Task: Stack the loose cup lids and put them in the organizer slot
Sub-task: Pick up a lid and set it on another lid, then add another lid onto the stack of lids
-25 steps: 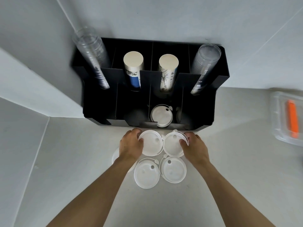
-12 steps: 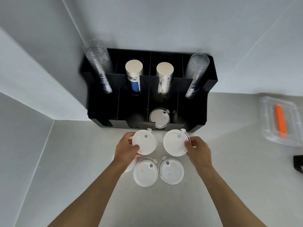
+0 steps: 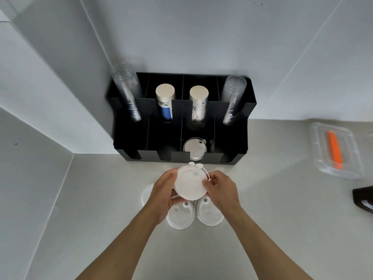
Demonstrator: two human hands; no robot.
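My left hand (image 3: 162, 190) and my right hand (image 3: 221, 188) hold two white cup lids (image 3: 189, 183) pressed together as a small stack above the counter, just in front of the black organizer (image 3: 230, 146). Two more white lids lie flat below the hands, one on the left (image 3: 180, 217) and one on the right (image 3: 209, 213). Another lid (image 3: 146, 193) peeks out from under my left hand. A stack of lids (image 3: 194, 148) sits in the organizer's third front slot from the left.
The organizer's back slots hold clear plastic cup stacks (image 3: 127, 93) (image 3: 233, 98) and two paper cup stacks (image 3: 165, 102) (image 3: 198, 102). A clear container with an orange item (image 3: 335, 150) lies at the right. A dark object (image 3: 363, 199) sits at the right edge. Walls close in behind and at the left.
Both hands lifted a lid each off the counter and brought them together into one stack between the hands. The view pulled back from the organizer.
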